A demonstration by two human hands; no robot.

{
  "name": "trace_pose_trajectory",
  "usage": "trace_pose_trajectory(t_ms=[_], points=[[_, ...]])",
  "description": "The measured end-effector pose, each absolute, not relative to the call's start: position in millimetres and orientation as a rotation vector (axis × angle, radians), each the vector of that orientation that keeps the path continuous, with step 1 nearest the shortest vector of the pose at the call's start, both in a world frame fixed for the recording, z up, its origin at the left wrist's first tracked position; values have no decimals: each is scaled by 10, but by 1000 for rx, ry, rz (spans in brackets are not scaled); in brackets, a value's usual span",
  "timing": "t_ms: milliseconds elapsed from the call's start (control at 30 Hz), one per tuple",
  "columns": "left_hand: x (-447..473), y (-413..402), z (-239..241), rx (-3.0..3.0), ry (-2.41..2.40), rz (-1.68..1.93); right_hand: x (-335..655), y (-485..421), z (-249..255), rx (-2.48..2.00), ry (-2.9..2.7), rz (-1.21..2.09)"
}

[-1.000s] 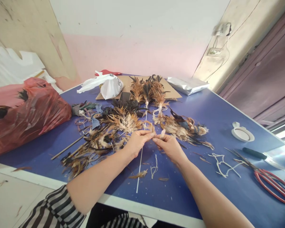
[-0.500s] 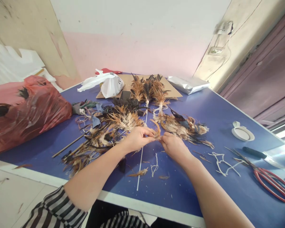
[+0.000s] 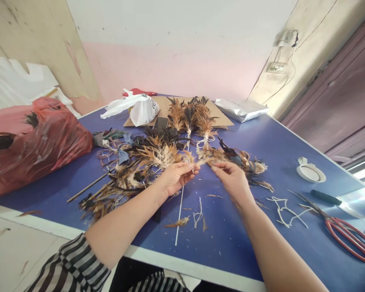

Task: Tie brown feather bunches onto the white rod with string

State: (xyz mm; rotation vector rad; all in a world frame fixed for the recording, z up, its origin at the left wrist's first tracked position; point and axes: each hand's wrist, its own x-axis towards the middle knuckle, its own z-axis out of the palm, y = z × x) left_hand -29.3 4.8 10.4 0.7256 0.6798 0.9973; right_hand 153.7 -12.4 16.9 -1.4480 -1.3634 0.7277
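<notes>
above the counter (image 3: 276,152), the left hand (image 3: 177,178) pinches a wispy feather (image 3: 203,161); whether the right hand (image 3: 233,182) grips is unclear. a white bag (image 3: 142,111) bears illegible print.

**One View, From My Head**

The camera on my head looks forward and down over the counter (image 3: 280,158) toward the wall (image 3: 182,67), near enough that my forearms (image 3: 130,221) rise from the bottom edge and my fingers (image 3: 185,167) sit mid-view.

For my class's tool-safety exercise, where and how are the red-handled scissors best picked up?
Probably by the red handles, coming from the near right: the scissors lie flat on the table, handles toward that side, blades pointing far left.
</notes>
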Motion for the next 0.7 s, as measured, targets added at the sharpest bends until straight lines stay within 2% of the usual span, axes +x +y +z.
trace_pose_trajectory(t_ms=[100, 200, 433, 700], points=[[-278, 35, 78, 706, 641, 1004, 1411, -160, 119, -1296, -1285, 1098], [-240, -5, 58, 722, 631, 962, 1298, -203, 76, -1172, -1181, 1212], [-226, -25, 74, 795, 754, 951, 1363, -179, 82, -1146, -1159, 1184], [-250, -26, 34, 962, 809, 763, 1411, -190, 153, -1197, -1488, 1089]])
